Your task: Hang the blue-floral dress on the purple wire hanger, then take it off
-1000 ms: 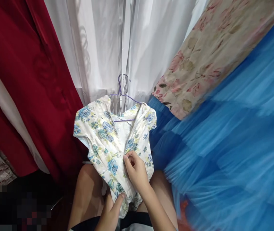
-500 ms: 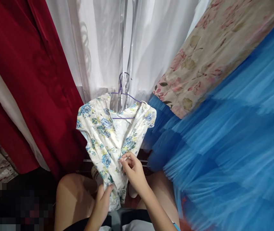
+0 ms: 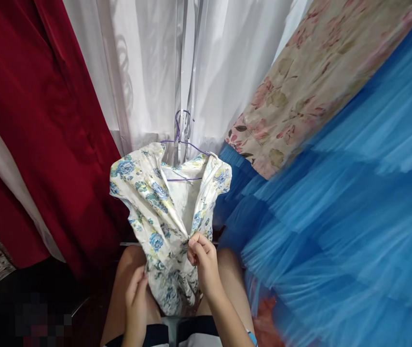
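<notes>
A small white blouse with blue flowers (image 3: pixel 158 202) hangs on a thin purple wire hanger (image 3: pixel 181 144) in front of white curtain-like fabric. My right hand (image 3: pixel 203 262) pinches the blouse's front opening near its middle, fingers closed on the cloth. My left hand (image 3: pixel 136 301) holds the blouse's lower left edge, just above my bare knees. The blouse's front gapes open above the pinch.
A dark red garment (image 3: pixel 47 120) hangs at the left. White sheer fabric (image 3: pixel 144 72) hangs behind. A beige floral garment (image 3: pixel 300 82) and a bulky blue tulle skirt (image 3: pixel 343 217) fill the right side. A blurred dark patch lies at the lower left.
My right hand slid slightly down and kept its pinch on the front opening. My left hand moved left and down along the blouse's lower edge. The blouse's front has opened wider.
</notes>
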The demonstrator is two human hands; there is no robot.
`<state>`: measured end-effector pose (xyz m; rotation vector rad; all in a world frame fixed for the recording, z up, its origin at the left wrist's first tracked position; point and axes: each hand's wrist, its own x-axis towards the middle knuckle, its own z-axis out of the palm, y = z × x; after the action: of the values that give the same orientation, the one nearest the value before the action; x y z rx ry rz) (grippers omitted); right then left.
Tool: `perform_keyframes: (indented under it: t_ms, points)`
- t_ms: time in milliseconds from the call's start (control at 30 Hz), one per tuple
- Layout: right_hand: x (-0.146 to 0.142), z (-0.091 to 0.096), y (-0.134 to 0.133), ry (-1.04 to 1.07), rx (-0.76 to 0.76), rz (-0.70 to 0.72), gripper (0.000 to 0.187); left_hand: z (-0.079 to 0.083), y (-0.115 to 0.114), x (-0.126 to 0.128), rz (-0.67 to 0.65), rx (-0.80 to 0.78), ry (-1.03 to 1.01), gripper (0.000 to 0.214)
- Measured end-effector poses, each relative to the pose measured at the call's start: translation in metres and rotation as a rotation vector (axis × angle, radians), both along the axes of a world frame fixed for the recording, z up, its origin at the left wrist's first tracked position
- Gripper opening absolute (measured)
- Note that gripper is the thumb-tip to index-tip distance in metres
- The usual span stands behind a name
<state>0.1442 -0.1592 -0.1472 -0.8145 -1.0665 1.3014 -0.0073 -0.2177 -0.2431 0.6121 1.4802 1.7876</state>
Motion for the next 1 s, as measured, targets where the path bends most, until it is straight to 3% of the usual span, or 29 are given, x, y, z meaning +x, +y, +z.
perform_keyframes:
  t_ms: [67, 133, 300, 367, 467, 633, 733, 900, 1000]
  points:
    - [-0.003, -0.007, -0.006, 0.026, -0.011, -0.01, 0.024, 0.004, 0.002, -0.01, 0.137, 0.101, 0.108, 0.042]
    - [-0.008, -0.012, -0.011, 0.049, -0.035, -0.007, 0.022, 0.015, 0.002, -0.012, 0.152, 0.17, 0.252, 0.037]
    - [-0.016, -0.001, -0.017, -0.002, -0.034, 0.062, 0.027, 0.064, 0.018, 0.02, -0.294, 0.234, 0.582, 0.025]
    - [-0.012, 0.006, -0.018, -0.038, -0.03, 0.094, 0.027, 0.078, 0.027, 0.034, -0.362, 0.217, 0.597, 0.018]
    - [-0.001, 0.008, -0.019, -0.072, -0.03, 0.121, 0.026, 0.082, 0.032, 0.045, -0.397, 0.218, 0.564, 0.015]
    - [0.003, 0.006, -0.009, -0.025, -0.119, 0.091, 0.025, 0.071, 0.026, 0.038, -0.468, 0.248, 0.626, 0.021]
    - [-0.005, 0.033, 0.015, 0.019, -0.106, 0.103, 0.025, 0.071, 0.026, 0.027, -0.494, 0.255, 0.684, 0.016]
    - [-0.017, 0.118, 0.09, 0.08, -0.029, 0.122, 0.022, 0.08, 0.031, 0.02, -0.556, 0.243, 0.805, 0.015]
    - [-0.027, 0.151, 0.126, 0.116, -0.006, 0.097, 0.018, 0.085, 0.031, 0.021, -0.629, 0.223, 0.878, 0.015]
